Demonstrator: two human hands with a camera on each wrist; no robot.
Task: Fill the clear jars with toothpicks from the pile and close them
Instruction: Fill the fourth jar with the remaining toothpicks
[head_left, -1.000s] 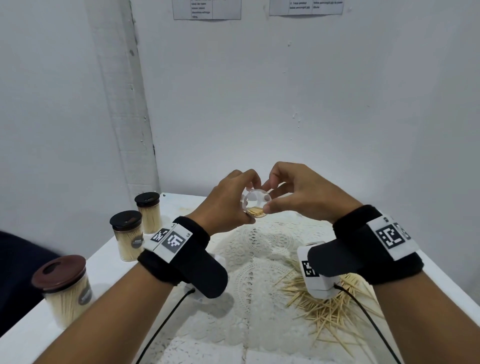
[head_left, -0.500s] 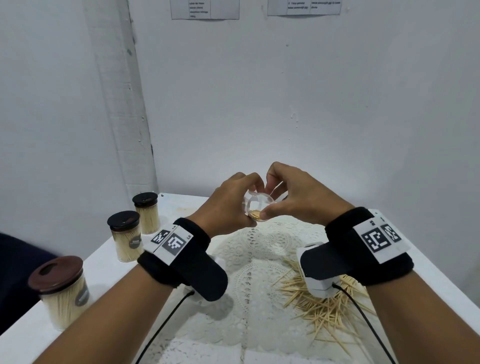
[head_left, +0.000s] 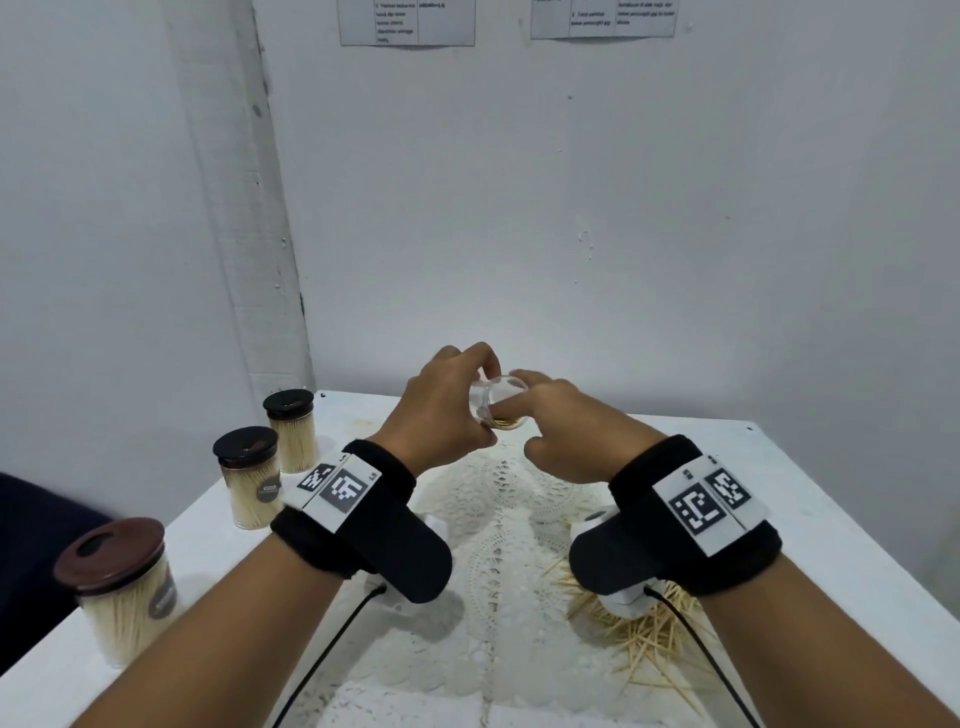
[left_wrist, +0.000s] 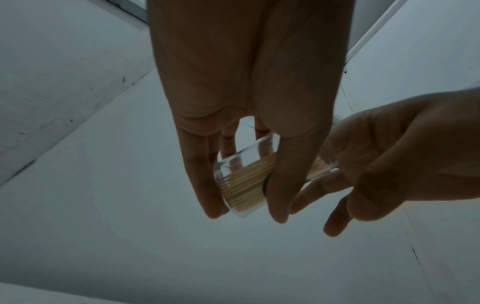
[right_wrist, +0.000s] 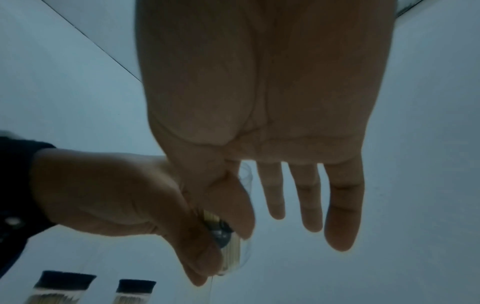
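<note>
One clear jar is held in the air above the far middle of the table, tilted so that its open mouth faces up toward the head camera. It has no lid on it. A layer of toothpicks lies inside along its lower wall; in the left wrist view the jar shows them packed side by side, filling only part of it.

The left hand grips the jar, its fingers and thumb curled round the clear wall from either side. The right hand is at the jar's right side with its thumb against the glass, as the right wrist view shows; three of its fingers hang straight and loose, holding nothing. Whether its index finger is on the rim I cannot tell.

The pile of toothpicks lies loose near the right front part of the table, partly on a white lace cloth spread down the middle, and below the right wrist.

Three filled jars with dark lids stand in a row along the left edge: one near the front, one midway, one toward the far left corner. All three are upright and closed.

Two printed sheets hang on the wall behind.
</note>
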